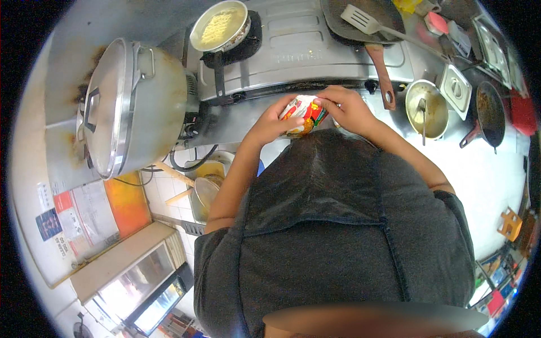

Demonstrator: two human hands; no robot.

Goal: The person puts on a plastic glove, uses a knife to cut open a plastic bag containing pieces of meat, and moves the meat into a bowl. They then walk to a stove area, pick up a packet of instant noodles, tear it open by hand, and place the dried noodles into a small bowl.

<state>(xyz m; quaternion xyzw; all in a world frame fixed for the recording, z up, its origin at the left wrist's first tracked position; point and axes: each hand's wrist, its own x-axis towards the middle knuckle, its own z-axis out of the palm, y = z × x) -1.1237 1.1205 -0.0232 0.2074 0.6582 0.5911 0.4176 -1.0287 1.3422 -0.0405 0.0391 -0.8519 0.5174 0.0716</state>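
Observation:
Between my two hands is a crinkled instant noodle packet [307, 115], white with red, green and orange print, held close in front of my dark shirt. My left hand [271, 121] grips its left side, thumb across the front. My right hand [347, 108] pinches its upper right corner with thumb and fingers. Beyond them, at the back left of the stove, a white pot [243, 31] sits on a burner. A pale block of noodles [220, 27] lies inside that pot. Whether the packet is torn is too small to tell.
The steel gas stove [293, 62] spans the far side. A dark pan [332, 19] there has a slotted spatula [363, 19] across it. A large lidded pot [160, 96] stands left. To the right are a bowl with a fork [414, 121] and a small frying pan [491, 115].

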